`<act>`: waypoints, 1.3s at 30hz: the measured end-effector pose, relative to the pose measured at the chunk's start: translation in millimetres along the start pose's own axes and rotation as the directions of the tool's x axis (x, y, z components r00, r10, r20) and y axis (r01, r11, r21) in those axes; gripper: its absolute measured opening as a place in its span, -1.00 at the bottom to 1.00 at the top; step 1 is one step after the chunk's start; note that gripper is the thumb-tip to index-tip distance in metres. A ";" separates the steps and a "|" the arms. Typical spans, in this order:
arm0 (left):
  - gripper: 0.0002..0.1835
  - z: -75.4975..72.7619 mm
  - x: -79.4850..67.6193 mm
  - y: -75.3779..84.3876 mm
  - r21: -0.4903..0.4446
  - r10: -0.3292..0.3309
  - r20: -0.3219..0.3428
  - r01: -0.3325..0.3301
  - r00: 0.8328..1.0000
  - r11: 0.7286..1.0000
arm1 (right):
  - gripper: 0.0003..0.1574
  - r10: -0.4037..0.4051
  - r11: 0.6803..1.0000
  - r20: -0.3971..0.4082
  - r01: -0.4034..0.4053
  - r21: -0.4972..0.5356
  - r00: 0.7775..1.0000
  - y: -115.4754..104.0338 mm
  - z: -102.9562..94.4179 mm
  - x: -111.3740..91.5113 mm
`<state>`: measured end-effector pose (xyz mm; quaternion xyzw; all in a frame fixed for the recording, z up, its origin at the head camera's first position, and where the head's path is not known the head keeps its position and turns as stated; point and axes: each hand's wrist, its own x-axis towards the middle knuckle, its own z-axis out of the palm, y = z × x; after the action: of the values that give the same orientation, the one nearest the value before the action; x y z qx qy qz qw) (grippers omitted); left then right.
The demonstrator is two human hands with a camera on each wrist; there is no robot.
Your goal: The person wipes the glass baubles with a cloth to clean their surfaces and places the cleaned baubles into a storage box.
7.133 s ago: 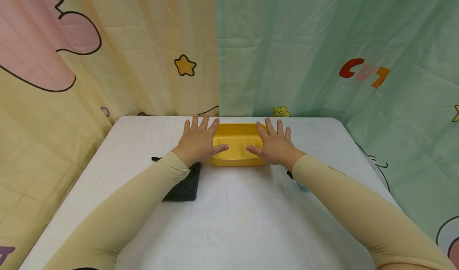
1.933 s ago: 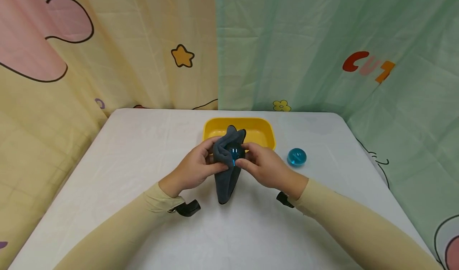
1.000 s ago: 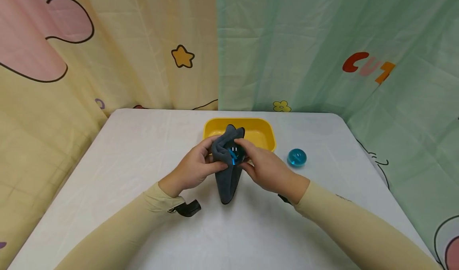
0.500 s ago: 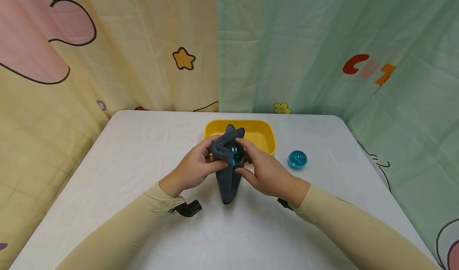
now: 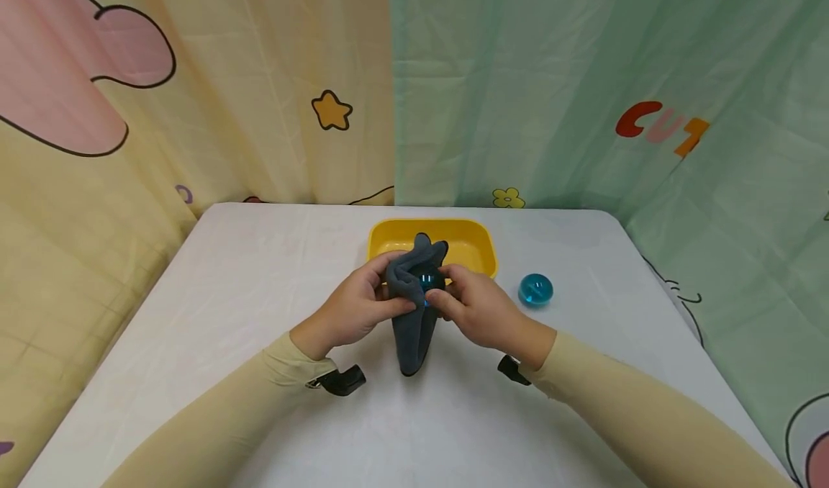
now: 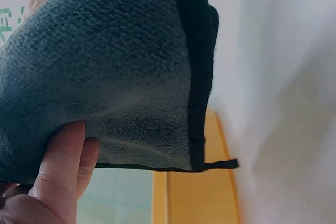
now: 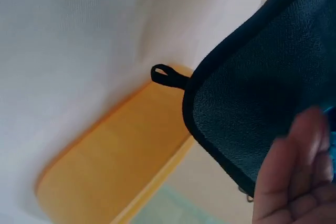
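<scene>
In the head view my left hand (image 5: pixel 352 304) grips a dark grey, black-edged cleaning cloth (image 5: pixel 409 333), folded partly round a clear blue ball (image 5: pixel 431 279). From the right, my right hand (image 5: pixel 486 308) pinches that ball, thumb in front and fingers behind. Up close in the left wrist view, the plush cloth (image 6: pixel 126 51) covers the ball, and the fingers (image 6: pixel 60 166) press into its side. The right wrist view has the cloth's corner with a black hanging loop (image 7: pixel 169 78) beside the right fingers (image 7: pixel 278 171). Both hands are above the table's middle.
Just behind the cloth stands a yellow plastic tray (image 5: pixel 479 240). A second clear blue ball (image 5: pixel 535 290) lies on the white-covered table (image 5: pixel 272 258), right of the right hand. Printed curtains (image 5: pixel 505 78) hang behind the far edge.
Seven seconds ago both hands were spread over the tray and the cloth lay at left. Since then cloth and ball were lifted together; lately the right thumb and fingers shift about on the ball.
</scene>
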<state>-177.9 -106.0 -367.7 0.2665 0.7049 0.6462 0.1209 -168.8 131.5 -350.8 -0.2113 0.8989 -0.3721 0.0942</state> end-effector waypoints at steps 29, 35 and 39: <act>-0.21 -2.2 -1.0 0.4 -0.111 -0.026 -0.001 0.026 1.000 0.994 | -0.02 -0.204 0.920 0.023 0.200 -0.338 0.979 -2.9 -3.3 -3.7; -0.20 2.1 1.0 0.3 -0.087 -0.025 -0.015 0.023 1.000 0.996 | -0.19 -0.058 0.996 0.006 0.059 -0.072 0.998 1.6 -2.4 -0.4; -0.18 5.0 2.0 0.5 -0.097 -0.025 -0.033 0.022 0.999 0.995 | -0.16 -0.025 1.000 -0.017 0.025 -0.012 1.000 2.2 0.0 -1.4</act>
<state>-176.9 -100.7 -367.5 0.2409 0.6779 0.6824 0.1290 -168.2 133.5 -352.3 -0.2200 0.8991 -0.3698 0.0808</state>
